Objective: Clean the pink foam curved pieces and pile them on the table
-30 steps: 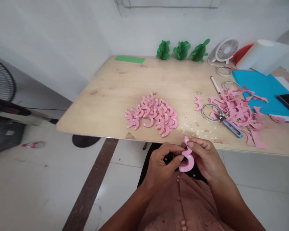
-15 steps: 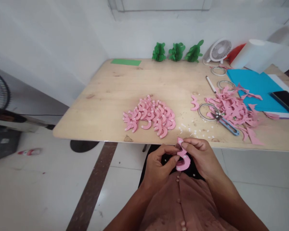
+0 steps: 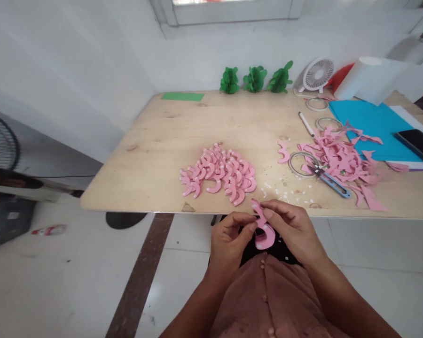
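Observation:
Over my lap, just off the table's front edge, a pink curved paper cutout with small white tape pieces is held between both hands. My left hand pinches its left side with thumb and forefinger. The upper part is gripped by my right hand, thumb on top and fingers curled behind. Ahead to the left lies a heap of pink curved cutouts, many with white tape squares. A single pink wavy cutout lies apart, right of the heap.
Blue-handled scissors and a tape roll lie beside pink paper scraps. Blue sheets, a phone, a pen and a small fan are farther right. Green paper figures stand against the wall.
The view has tilted and shifted slightly. Both hands keep hold of the pink cutout, whose upper part now leans more to the left.

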